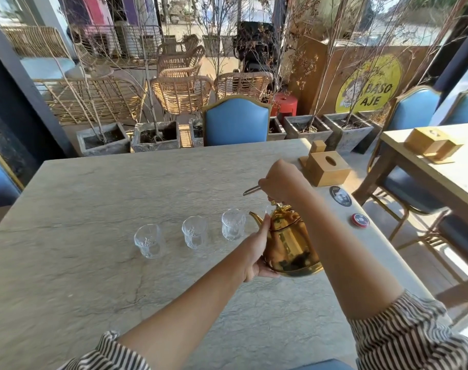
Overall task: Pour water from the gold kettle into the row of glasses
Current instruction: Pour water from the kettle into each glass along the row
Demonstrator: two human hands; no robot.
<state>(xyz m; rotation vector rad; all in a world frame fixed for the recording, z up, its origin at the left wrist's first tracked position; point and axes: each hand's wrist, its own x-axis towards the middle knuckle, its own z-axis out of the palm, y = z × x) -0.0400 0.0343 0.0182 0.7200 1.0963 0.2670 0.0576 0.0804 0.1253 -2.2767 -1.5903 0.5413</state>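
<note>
The gold kettle (290, 244) is shiny and round-bellied, held just above the table, its curved spout (256, 217) pointing left toward the glasses. Three clear ribbed glasses (194, 235) stand upright in a row, apart from each other; the rightmost glass (233, 227) sits just beside the spout.

The gold kettle (288, 244) was polished metal, mirror-glossy, throwing back dark reflections low on its belly; left of the kettle the three glasses (195, 235) were clear, with a ribbed or cut surface; under the kettle the table (94, 204) was matt, grey and veined like stone, perhaps laminate; beyond the kettle the tissue box (327, 168) was pale, smooth wood; the sleeves (408, 335) were striped cloth.
</note>
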